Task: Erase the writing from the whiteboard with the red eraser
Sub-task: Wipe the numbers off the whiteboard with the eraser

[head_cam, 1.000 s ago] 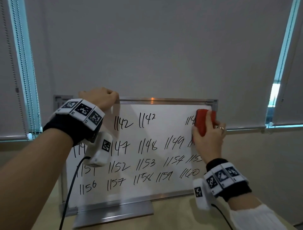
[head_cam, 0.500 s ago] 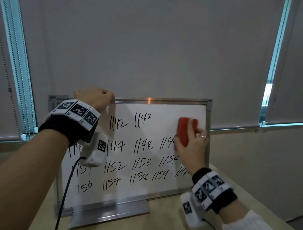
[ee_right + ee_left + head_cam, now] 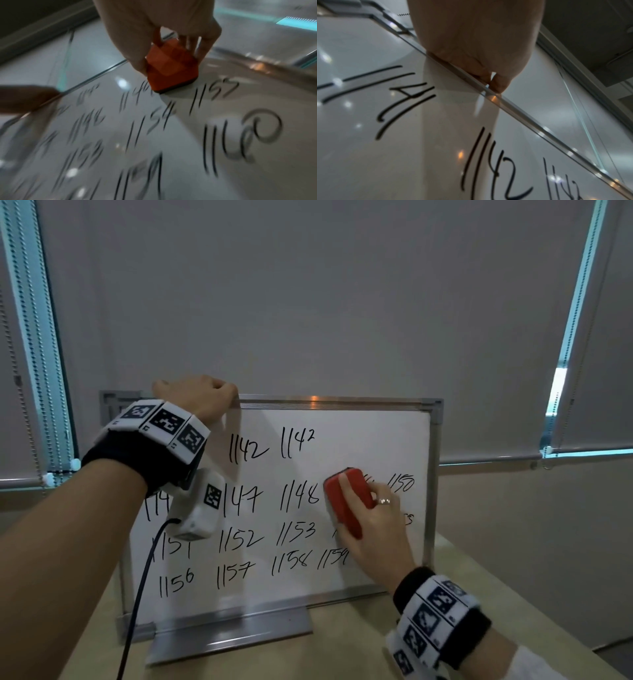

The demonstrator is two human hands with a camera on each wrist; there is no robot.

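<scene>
A framed whiteboard [image 3: 370, 440] stands upright on a metal foot on the table, covered in rows of black handwritten numbers [image 3: 246, 451]. My right hand [image 3: 373, 529] grips the red eraser [image 3: 347, 501] and presses it flat on the board in the second row, right of "1148". The board's upper right part is wiped bare. In the right wrist view the eraser [image 3: 169, 70] sits between thumb and fingers, its dark felt on the board. My left hand [image 3: 198, 398] is curled over the board's top rim [image 3: 513, 106] near the left corner, holding it.
The board's metal foot [image 3: 233, 635] rests on a beige table [image 3: 455, 559]. A black cable [image 3: 137, 594] hangs from my left wrist in front of the board. Grey roller blinds [image 3: 308, 302] fill the wall behind.
My right hand has swept the eraser from the top right corner down and left to the second row; the top-right number is gone. The left hand has kept its hold.
</scene>
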